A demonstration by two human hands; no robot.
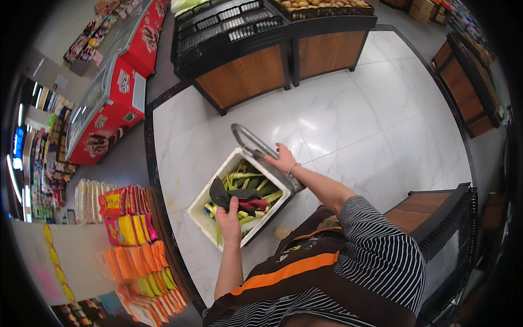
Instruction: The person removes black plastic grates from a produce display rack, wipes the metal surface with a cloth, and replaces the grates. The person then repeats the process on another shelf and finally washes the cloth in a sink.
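Note:
My left hand (229,222) grips a bundle of dark cloth-like material with red parts, perhaps gloves (237,199), over a white foam box (203,189). Green vegetable trimmings and stalks (245,176) fill much of the box below it. At the box's far right side, my right hand (282,159) is at a grey metal-looking handle or frame (253,139); its thumb rests near the bar and its fingers are partly spread. Whether the hand grips the bar cannot be told.
Wood-sided produce stands (245,77) with black crates and potatoes (318,4) stand ahead. Red chest freezers (110,110) are at the left, above bagged goods (132,229). Another wood-and-black stand (421,208) is close on the right. A round beige object (282,233) lies near the box.

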